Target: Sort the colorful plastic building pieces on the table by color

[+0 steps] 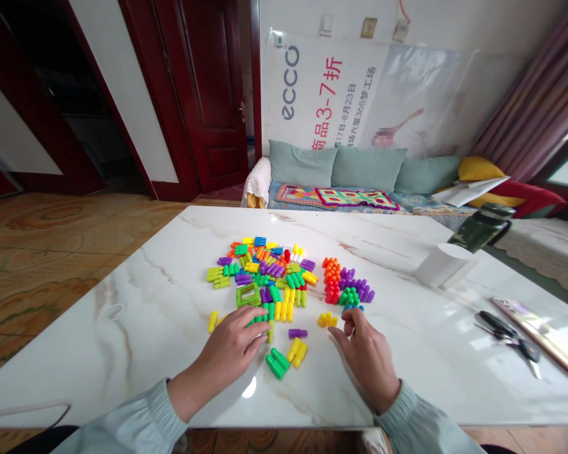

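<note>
My left hand (231, 350) reaches over the near left edge of a pile of coloured plastic building blocks, its thumb and fingers apart. Green blocks (268, 310) lie at its fingertips, partly hidden by them. My right hand (366, 353) has bent fingers with the thumb apart, and no block shows in it. Just beyond its fingers sit a few blue blocks (353, 308), partly covered. Left of its thumb is a yellow cluster (327, 320). Between the hands lie a purple block (298, 333), a yellow piece (297, 352) and a green piece (277, 363).
Blocks stand grouped by colour: orange (332, 270), red (332, 292), purple (358, 285) and green (349, 297). On the right of the marble-patterned table (161, 302) are a white box-like object (445, 265), a dark flask (481, 227), keys (511, 337) and a phone (542, 334).
</note>
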